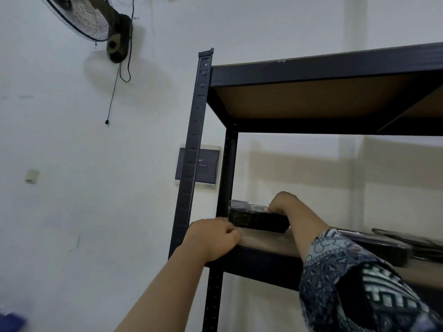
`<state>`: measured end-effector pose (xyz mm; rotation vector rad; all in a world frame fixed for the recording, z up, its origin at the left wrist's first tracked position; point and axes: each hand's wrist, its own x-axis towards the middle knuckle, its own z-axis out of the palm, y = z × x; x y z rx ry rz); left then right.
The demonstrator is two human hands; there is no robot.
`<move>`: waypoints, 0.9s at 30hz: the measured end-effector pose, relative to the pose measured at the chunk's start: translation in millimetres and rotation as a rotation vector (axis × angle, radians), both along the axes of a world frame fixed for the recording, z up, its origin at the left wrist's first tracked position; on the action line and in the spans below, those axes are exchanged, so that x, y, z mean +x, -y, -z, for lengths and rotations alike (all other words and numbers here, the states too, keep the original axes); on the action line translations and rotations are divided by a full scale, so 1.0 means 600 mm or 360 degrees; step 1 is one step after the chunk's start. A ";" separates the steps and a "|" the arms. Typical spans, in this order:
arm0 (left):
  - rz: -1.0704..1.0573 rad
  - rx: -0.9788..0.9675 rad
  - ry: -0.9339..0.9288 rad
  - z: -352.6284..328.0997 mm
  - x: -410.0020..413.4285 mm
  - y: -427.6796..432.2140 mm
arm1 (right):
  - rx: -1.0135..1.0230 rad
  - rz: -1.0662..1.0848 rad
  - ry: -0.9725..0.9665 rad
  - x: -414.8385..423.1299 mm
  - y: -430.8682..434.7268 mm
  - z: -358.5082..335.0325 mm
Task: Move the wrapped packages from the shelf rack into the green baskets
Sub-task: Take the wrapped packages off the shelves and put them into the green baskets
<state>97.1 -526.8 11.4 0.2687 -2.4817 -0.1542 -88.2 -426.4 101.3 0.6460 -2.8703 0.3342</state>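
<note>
A black wrapped package (256, 218) lies on the shelf board (268, 243) of the dark metal rack (190, 152), near its left end. My right hand (284, 203) reaches over the package and grips its top far edge with curled fingers. My left hand (213, 237) rests on the shelf's front left corner, its fingers curled over the edge just left of the package. More dark flat packages (383, 243) lie further right on the same shelf, partly hidden by my patterned sleeve. No green basket is in view.
An upper shelf (323, 92) hangs close above the working shelf. A wall fan (96, 20) with a dangling cord is at the upper left. A small panel (206, 166) is mounted on the wall behind the rack's post.
</note>
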 end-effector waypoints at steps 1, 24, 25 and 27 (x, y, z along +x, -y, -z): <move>-0.0008 0.0003 0.0002 0.000 0.001 -0.001 | -0.0030 0.0022 0.0055 0.002 0.001 -0.003; -0.0048 -0.0007 -0.0110 0.005 -0.007 0.003 | -0.0853 -0.0392 0.0178 0.063 -0.033 0.001; -0.0051 -0.0005 -0.0114 0.006 -0.007 0.003 | -0.0871 -0.0434 0.0162 0.069 -0.037 0.002; -0.0049 -0.0010 -0.0148 0.009 -0.005 0.002 | -0.0912 -0.0503 0.0120 0.082 -0.046 0.005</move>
